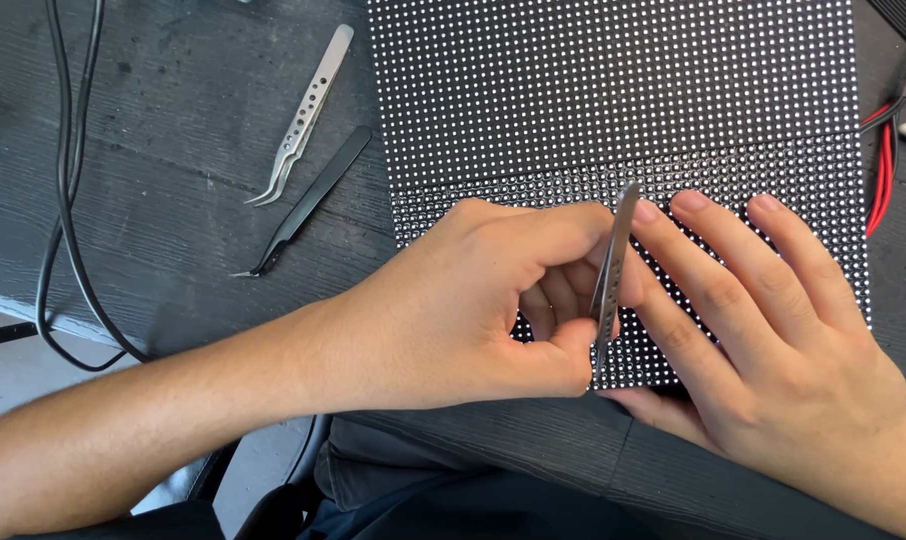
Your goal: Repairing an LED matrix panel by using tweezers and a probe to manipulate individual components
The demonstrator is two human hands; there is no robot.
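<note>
A black panel (613, 90) covered in a grid of small white dots lies flat on the dark wooden table (173, 200). My left hand (473, 300) is closed around silver tweezers (613, 255), held upright over the panel's near edge. My right hand (763, 320) rests flat on the panel's lower right part, fingers spread and pointing away from me. Its index finger lies right next to the tweezers.
Two spare tweezers lie left of the panel: a silver perforated pair (303, 115) and a black pair (308, 200). A black cable (68, 180) loops along the left side. Red wires (885, 175) run by the panel's right edge.
</note>
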